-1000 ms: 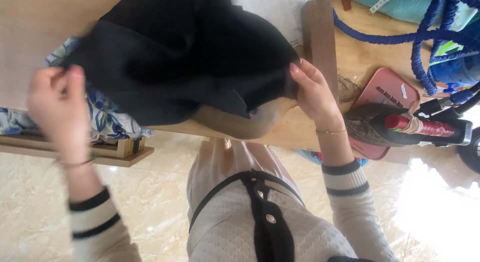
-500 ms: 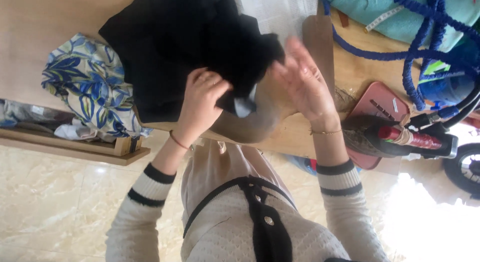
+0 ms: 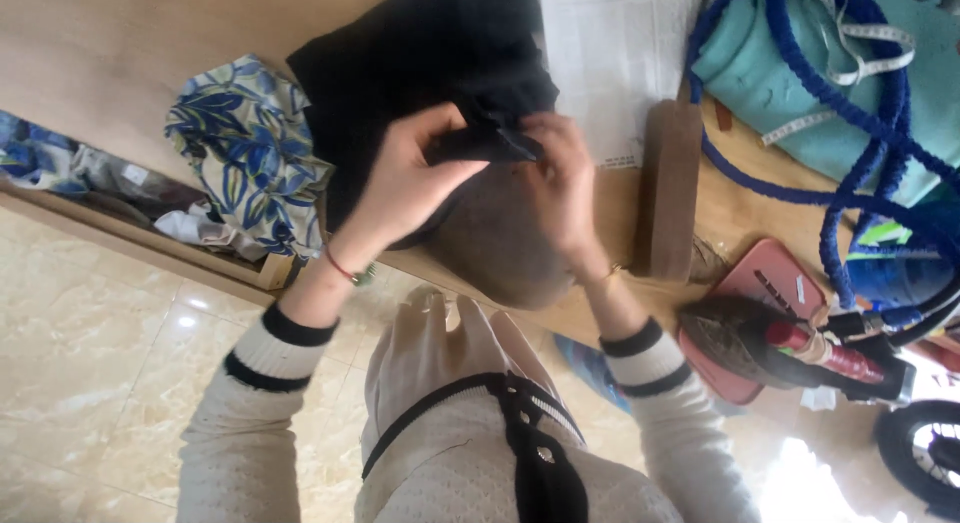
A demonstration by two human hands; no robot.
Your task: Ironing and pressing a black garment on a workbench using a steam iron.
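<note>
Both hands have closed in: left hand and right hand fingers pinch one black cloth, its top cut off.

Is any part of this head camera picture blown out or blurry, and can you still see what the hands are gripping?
Head view: glare whitens the glossy beige floor tiles at bottom right; the black folded fabric is nearly detailless; left hand and right hand are slightly soft but clearly pinch its edge.

black garment | blue-leaf floral cloth | blue cord
</note>
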